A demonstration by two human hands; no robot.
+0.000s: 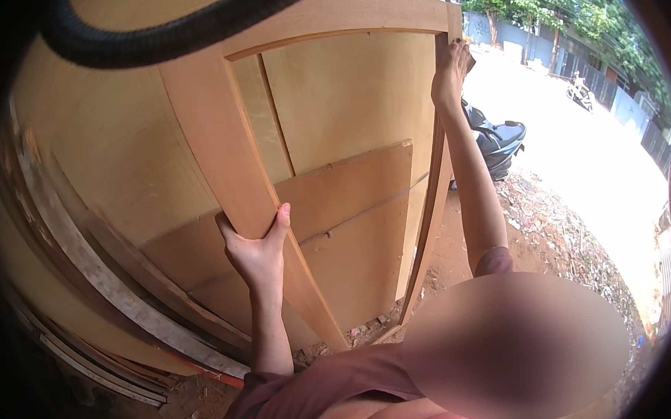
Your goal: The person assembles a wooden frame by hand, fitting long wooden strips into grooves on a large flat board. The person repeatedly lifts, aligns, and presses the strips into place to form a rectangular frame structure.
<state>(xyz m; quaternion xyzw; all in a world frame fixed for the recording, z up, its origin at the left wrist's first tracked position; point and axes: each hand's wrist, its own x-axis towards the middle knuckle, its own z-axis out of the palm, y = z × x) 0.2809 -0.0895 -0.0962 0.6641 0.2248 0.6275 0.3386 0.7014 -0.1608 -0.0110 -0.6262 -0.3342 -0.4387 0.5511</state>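
A light-brown wooden frame (200,133), with a curved top rail and long side members, stands upright and slightly slanted in front of me. My left hand (255,245) is wrapped round its left side member, thumb on the inner edge and fingers going behind the outer edge. Higher up, my right hand (453,76) grips the right side member near the top corner; its fingertips are partly hidden. Both arms are stretched out, the right one reaching farther. Through the frame's opening show large plywood sheets (346,98) and a smaller brown board (351,231).
Long wooden planks (124,283) lean at the left. A black ribbed tube (159,38) crosses the top of the view. Behind my right arm stands a parked motorcycle (499,137). Dirt with rubble (550,224) borders a bright road, where a person on a two-wheeler (580,90) appears.
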